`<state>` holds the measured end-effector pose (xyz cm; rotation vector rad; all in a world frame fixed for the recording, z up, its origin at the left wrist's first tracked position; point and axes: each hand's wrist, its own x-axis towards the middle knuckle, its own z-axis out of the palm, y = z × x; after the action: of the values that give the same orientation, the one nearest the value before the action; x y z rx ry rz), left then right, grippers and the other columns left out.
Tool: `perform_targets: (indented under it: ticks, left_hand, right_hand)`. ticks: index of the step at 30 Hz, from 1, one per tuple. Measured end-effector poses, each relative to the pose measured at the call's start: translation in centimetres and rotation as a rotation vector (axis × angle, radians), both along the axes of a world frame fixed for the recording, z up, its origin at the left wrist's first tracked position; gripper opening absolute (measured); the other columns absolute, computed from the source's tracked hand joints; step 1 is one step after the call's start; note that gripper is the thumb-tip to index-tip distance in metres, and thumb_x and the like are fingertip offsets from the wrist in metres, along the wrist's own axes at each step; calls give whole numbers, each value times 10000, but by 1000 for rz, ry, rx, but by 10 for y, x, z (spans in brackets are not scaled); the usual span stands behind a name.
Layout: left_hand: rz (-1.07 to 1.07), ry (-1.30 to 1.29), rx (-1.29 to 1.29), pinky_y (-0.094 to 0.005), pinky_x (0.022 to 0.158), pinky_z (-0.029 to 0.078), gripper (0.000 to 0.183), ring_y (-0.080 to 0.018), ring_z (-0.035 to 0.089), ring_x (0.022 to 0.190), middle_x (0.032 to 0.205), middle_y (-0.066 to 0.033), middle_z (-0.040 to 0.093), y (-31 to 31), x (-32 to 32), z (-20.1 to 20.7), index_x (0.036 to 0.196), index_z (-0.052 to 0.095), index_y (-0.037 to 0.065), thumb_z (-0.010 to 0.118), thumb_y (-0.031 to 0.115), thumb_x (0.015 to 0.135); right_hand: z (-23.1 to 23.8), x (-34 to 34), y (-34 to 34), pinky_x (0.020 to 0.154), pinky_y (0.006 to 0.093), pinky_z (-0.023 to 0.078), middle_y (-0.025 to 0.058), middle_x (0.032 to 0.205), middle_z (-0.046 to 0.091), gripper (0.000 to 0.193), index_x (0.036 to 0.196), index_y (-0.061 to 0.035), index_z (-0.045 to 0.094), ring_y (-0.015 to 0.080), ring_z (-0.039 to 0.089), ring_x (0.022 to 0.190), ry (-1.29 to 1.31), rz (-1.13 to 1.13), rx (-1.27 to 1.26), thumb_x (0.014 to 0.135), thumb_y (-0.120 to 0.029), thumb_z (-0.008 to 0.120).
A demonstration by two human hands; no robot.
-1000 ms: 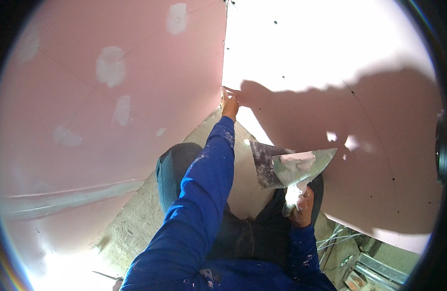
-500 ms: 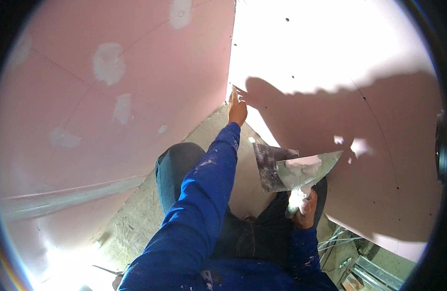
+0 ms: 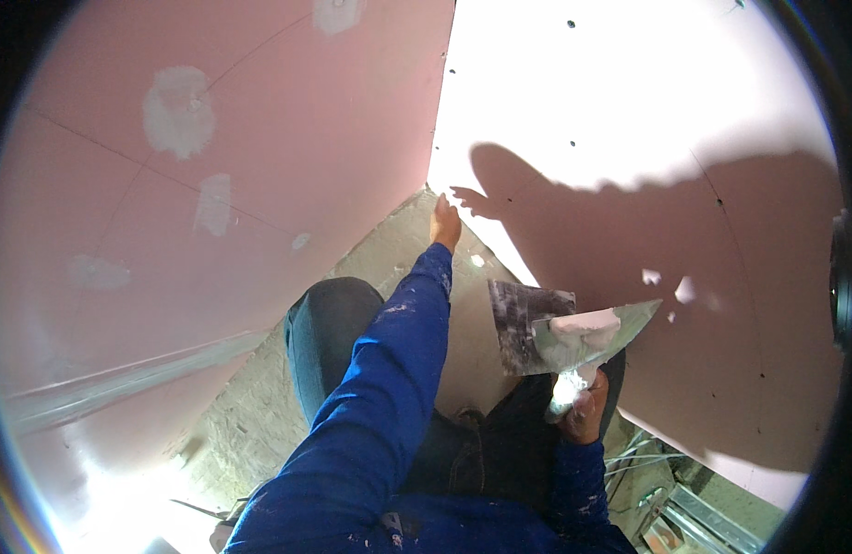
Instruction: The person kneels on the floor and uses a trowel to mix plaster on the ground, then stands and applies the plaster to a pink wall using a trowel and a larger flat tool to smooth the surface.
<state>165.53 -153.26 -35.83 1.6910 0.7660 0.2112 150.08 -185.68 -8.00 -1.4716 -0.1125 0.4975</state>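
My left hand (image 3: 446,224) reaches out toward the low corner where the two walls meet. It holds nothing that I can see, and its fingers look stretched out; the hand's shadow on the right wall shows them apart. Above my right thigh, my right hand (image 3: 585,413) is closed around the handle of a putty knife (image 3: 629,325). White joint compound (image 3: 581,331) lies on its wide blade. A second, dark square blade (image 3: 515,323), smeared with white, sits partly behind it, seemingly in the same grip; its handle is hidden.
A pink plasterboard wall (image 3: 352,120) with pale filler patches stands at left. The right wall (image 3: 666,249) has screw heads and my shadow across it. Dusty floor (image 3: 370,242) lies between. Metal profiles (image 3: 712,522) and cables (image 3: 643,452) lie at lower right. Bright light glares at lower left.
My left hand has come down and slightly back from the wall corner, its pointing finger no longer against it. The putty knives have shifted slightly right and down in view.
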Motion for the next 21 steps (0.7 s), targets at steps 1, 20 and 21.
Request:
perform_targets:
  ticks: [1, 20, 21]
  left_hand:
    - [45, -104, 93, -377, 1183, 264, 519, -352, 313, 1434, 1540, -233, 330, 4, 11, 7, 1452, 387, -15, 367, 271, 1020]
    - [262, -574, -1024, -526, 1104, 317, 411, -304, 486, 1128, 1194, -171, 511, 56, 17, 213, 1291, 461, -46, 356, 233, 1008]
    - [231, -522, -956, -528, 1105, 319, 405, -300, 487, 1119, 1180, -168, 511, 52, 13, 212, 1291, 461, -45, 354, 230, 1012]
  right_hand:
    - [3, -1, 3, 645, 249, 468, 21, 878, 638, 744, 995, 6, 622, 112, 603, 739, -19, -5, -22, 694, -658, 769]
    - [12, 1, 16, 591, 252, 427, -11, 803, 612, 665, 911, -30, 634, 88, 560, 679, -120, -12, -39, 740, -664, 737]
    - [9, 0, 16, 583, 257, 434, -9, 792, 615, 650, 900, -34, 632, 86, 560, 666, -158, 0, -32, 760, -661, 731]
